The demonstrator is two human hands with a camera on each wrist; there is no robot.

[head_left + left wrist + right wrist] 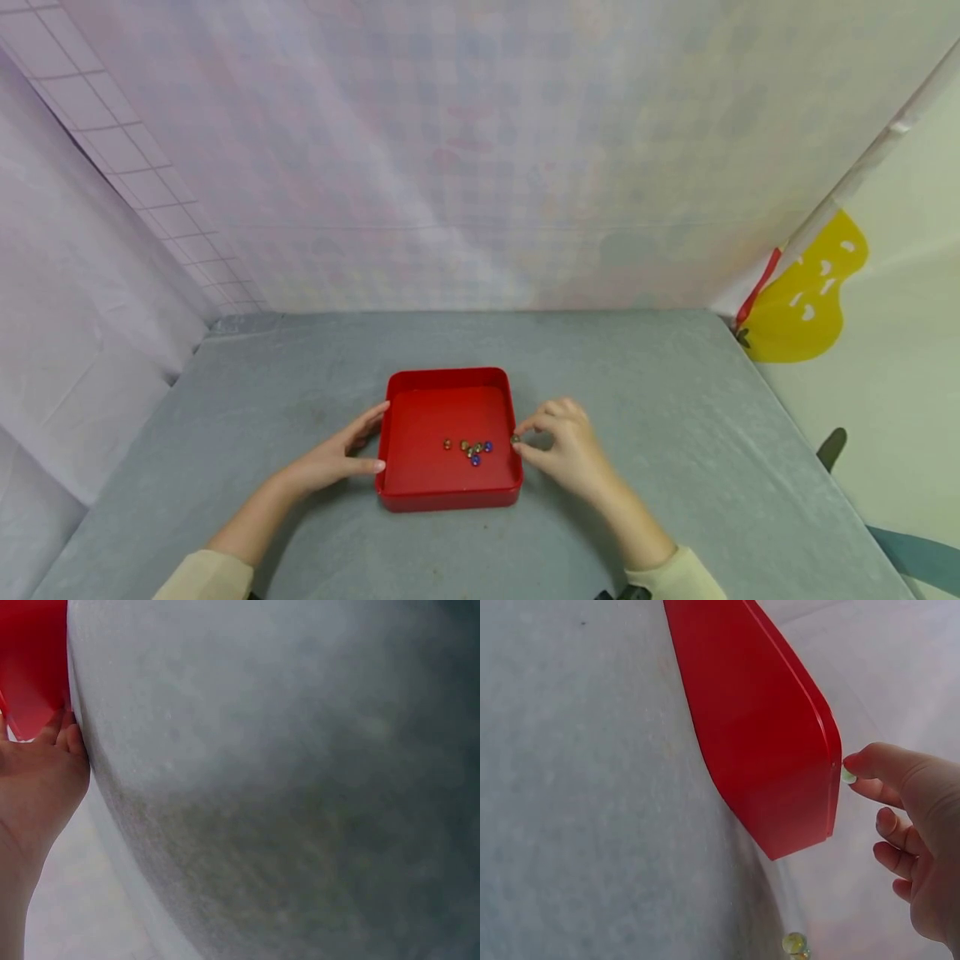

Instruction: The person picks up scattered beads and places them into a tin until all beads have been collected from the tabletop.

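Observation:
A square red tray [427, 487] stands on the grey cloth, with several small glass marbles [477, 448], some blue and some amber-green, on its floor right of the middle. My left hand [347, 450] rests against the tray's left side, thumb and fingers stretched out and spread along the rim. At the right rim, my right hand [566, 446] pinches one greenish marble [848, 775] between thumb and index finger; its other fingers are loosely bent. The left wrist view shows only a corner of the tray [34, 667] beside that hand.
More marbles [795, 943] lie on the cloth outside the tray in the right wrist view. The grey cloth [315, 358] covers the table. Pale hanging sheets [480, 167] close off the back and sides, with a yellow printed shape [806, 308] at right.

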